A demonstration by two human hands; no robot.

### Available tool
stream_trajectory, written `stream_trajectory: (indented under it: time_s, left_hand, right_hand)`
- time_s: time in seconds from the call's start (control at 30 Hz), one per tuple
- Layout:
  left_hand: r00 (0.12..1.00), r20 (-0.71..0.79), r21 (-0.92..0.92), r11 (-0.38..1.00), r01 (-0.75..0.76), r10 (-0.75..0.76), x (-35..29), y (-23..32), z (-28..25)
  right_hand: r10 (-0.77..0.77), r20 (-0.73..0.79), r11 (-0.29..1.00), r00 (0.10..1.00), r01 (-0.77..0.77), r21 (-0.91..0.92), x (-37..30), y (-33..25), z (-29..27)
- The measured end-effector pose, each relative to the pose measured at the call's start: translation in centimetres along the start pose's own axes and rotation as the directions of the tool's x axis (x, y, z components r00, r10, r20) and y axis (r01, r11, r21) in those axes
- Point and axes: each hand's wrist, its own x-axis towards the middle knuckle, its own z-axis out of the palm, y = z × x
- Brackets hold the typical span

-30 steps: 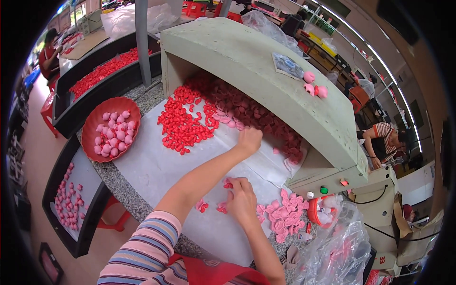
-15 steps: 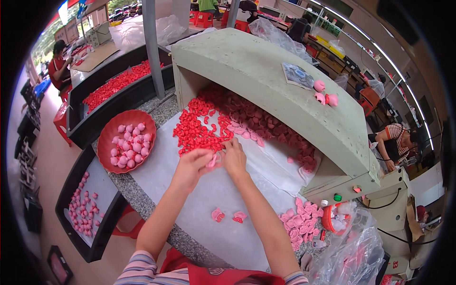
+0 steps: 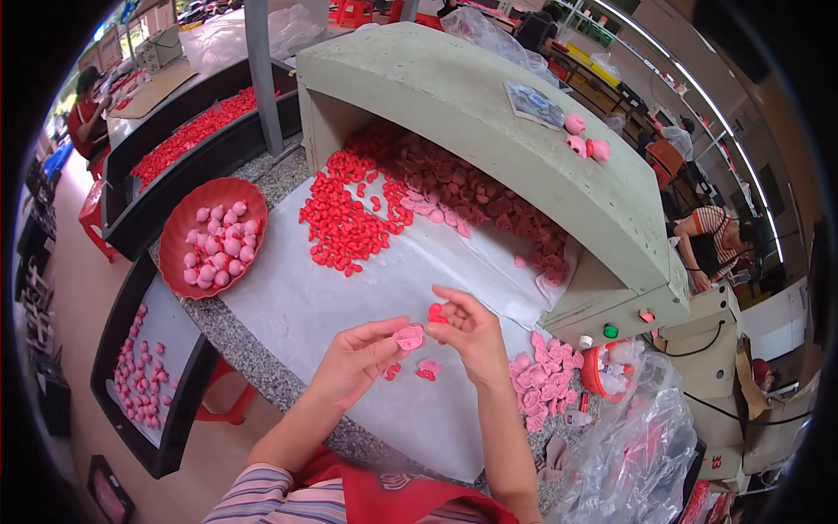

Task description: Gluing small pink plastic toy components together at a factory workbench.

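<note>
My left hand [image 3: 360, 356] pinches a small cupped pink plastic piece [image 3: 408, 337] between thumb and fingertips, its hollow side showing. Close beside it, my right hand [image 3: 474, 339] holds a small red plastic piece [image 3: 436, 313] between thumb and forefinger, apart from the pink one. Both hands are above the white paper [image 3: 297, 306] on the table. Just beyond my left wrist lie two pink pieces with red parts [image 3: 428, 370], one partly hidden by the hand. A pile of red pieces [image 3: 349, 223] spreads farther back at the left.
A pale metal hood [image 3: 471, 113] arches over many pink pieces [image 3: 471, 188]. At left are a red bowl [image 3: 166, 249] of pink balls and black trays [image 3: 188, 367]. Loose pink pieces [image 3: 546, 380], a red cup [image 3: 592, 371] and clear plastic bags [image 3: 633, 445] lie at right.
Both hands have drawn back from the edge of the red pile toward me. My right hand now holds a red piece; the left still has the pink one. The view has shifted slightly.
</note>
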Motion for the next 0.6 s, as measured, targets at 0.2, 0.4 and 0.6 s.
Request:
stream_trajectory:
  time_s: [0.2,0.4,0.6]
  left_hand:
    - [0.99,0.119,0.209,0.973,-0.097,0.073,-0.3,-0.7,3.0]
    - [0.975,0.121,0.309,0.926,-0.216,0.187,-1.2,-1.6,3.6]
    - [0.968,0.137,0.331,0.912,-0.243,0.208,-1.4,-1.7,3.4]
  right_hand:
    - [0.051,0.006,0.958,0.999,-0.051,0.282,-5.3,-1.7,-1.2]
    - [-0.182,-0.1,0.982,0.978,0.175,-0.071,-7.7,-2.4,0.5]
    - [-0.29,-0.015,0.946,0.957,0.284,-0.154,-8.3,-2.0,0.4]
